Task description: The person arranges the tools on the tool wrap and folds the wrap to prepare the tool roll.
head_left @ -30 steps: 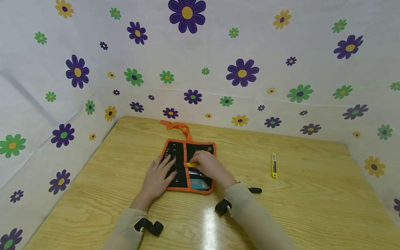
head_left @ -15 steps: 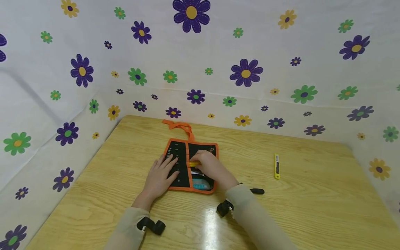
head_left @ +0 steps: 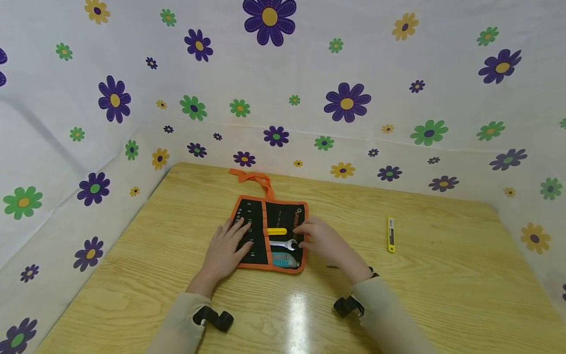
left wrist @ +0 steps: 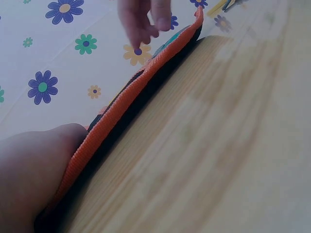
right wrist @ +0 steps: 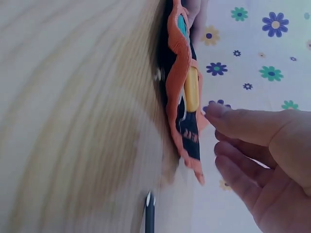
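Observation:
A black tool roll [head_left: 256, 255] with orange edging lies unfolded on the table. My left hand [head_left: 225, 248] rests flat on its numbered left half, fingers spread. From the right-half pockets stick out a yellow rounded bar [head_left: 278, 231], an open-end wrench [head_left: 280, 244] and a teal see-through-looking tool [head_left: 283, 260]. My right hand [head_left: 327, 241] hovers at the roll's right edge with loosely bent fingers and nothing between them. In the right wrist view, a gap separates its fingertips [right wrist: 218, 110] from the yellow bar [right wrist: 192, 90].
A thin dark tool [right wrist: 149, 216] with a pointed tip lies on the table, mostly hidden under my right forearm in the head view. Farther right lies a flat yellow strip [head_left: 391, 235] with a label. Orange ties [head_left: 256, 178] trail behind the roll. A flowered cloth [head_left: 292, 118] hangs behind.
My right hand has let go of the yellow bar and drawn back to the right, uncovering the bar and the wrench. My left hand stays on the roll.

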The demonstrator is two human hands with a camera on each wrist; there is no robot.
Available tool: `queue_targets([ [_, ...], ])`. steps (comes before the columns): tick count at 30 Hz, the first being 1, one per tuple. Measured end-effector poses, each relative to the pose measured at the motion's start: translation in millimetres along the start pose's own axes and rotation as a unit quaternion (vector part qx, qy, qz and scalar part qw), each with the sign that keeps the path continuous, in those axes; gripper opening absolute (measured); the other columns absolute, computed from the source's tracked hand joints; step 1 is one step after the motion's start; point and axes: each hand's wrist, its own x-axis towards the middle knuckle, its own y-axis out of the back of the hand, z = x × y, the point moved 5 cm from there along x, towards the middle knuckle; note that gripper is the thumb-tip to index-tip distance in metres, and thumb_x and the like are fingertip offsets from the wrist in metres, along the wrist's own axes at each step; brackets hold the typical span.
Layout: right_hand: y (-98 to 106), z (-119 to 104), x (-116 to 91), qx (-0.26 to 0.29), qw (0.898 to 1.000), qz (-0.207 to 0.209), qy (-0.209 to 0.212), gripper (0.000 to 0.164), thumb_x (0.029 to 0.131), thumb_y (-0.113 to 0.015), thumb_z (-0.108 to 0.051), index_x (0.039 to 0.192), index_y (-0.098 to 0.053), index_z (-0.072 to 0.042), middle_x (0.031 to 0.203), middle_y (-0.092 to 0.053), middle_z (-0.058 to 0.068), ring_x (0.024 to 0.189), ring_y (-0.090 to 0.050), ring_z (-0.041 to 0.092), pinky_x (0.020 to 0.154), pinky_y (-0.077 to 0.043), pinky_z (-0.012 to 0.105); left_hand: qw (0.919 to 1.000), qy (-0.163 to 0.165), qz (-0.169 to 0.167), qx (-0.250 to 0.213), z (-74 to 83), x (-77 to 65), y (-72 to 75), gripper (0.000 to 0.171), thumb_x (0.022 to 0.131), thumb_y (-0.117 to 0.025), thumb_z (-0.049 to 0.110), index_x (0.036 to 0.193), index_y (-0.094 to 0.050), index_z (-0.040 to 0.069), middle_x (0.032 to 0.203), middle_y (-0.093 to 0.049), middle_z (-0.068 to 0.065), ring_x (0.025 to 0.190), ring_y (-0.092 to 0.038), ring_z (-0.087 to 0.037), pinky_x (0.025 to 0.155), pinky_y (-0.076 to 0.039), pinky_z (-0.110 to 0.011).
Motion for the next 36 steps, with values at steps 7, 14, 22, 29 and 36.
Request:
queue_targets([
  [7, 5, 17, -31, 0.019, 1.000, -0.022, -0.004, 0.029, 0.083, -0.074, -0.008, 0.112, -0.070, -0.002, 0.105, -0.064, 0.007, 0.097, -0.059, 0.022, 0.082, -0.051, 0.038, 1.0000, 0.003, -0.006, -0.001, -0.8, 0.1, 0.0, 0.054, 0.098, -0.051, 0.041, 0.146, -0.043, 0.016, 0.152, -0.033, -0.009, 0.143, -0.016, -0.034, 0.114, -0.011, -0.052],
  [14, 20, 41, -64, 0.021, 0.998, -0.028, -0.047, 0.030, 0.082, -0.076, -0.013, 0.110, -0.069, -0.004, 0.106, -0.064, 0.005, 0.099, -0.060, 0.024, 0.085, -0.050, 0.042, 0.9999, 0.008, -0.008, -0.001, -1.8, -0.3, -0.9, 0.054, 0.098, -0.049, 0.042, 0.146, -0.043, 0.017, 0.153, -0.032, -0.007, 0.144, -0.014, -0.032, 0.114, -0.010, -0.051],
  [22, 33, 58, -87, 0.036, 0.995, -0.055, -0.076, 0.027, 0.078, -0.079, -0.012, 0.102, -0.069, -0.004, 0.097, -0.063, 0.003, 0.088, -0.060, 0.022, 0.076, -0.051, 0.039, 1.0000, 0.005, -0.005, 0.002, -2.4, -0.2, -1.2, 0.054, 0.098, -0.050, 0.041, 0.146, -0.043, 0.017, 0.152, -0.033, -0.008, 0.143, -0.016, -0.033, 0.114, -0.011, -0.052],
  [29, 36, 68, -101, 0.031, 0.992, -0.080, -0.089, 0.027, 0.074, -0.081, -0.005, 0.098, -0.068, -0.005, 0.092, -0.061, 0.001, 0.082, -0.058, 0.018, 0.071, -0.051, 0.036, 1.0000, 0.004, -0.003, -0.001, -0.5, -0.2, 0.5, 0.054, 0.098, -0.050, 0.041, 0.146, -0.043, 0.016, 0.152, -0.033, -0.009, 0.143, -0.017, -0.034, 0.114, -0.012, -0.052],
  [36, 34, 75, -109, 0.029, 0.992, -0.080, -0.094, 0.019, 0.074, -0.080, -0.003, 0.086, -0.068, -0.012, 0.080, -0.057, -0.006, 0.071, -0.048, 0.009, 0.062, -0.044, 0.029, 1.0000, 0.005, -0.004, 0.005, -1.0, -0.5, 1.0, 0.055, 0.098, -0.049, 0.042, 0.146, -0.043, 0.017, 0.153, -0.032, -0.007, 0.143, -0.016, -0.033, 0.114, -0.012, -0.051],
])
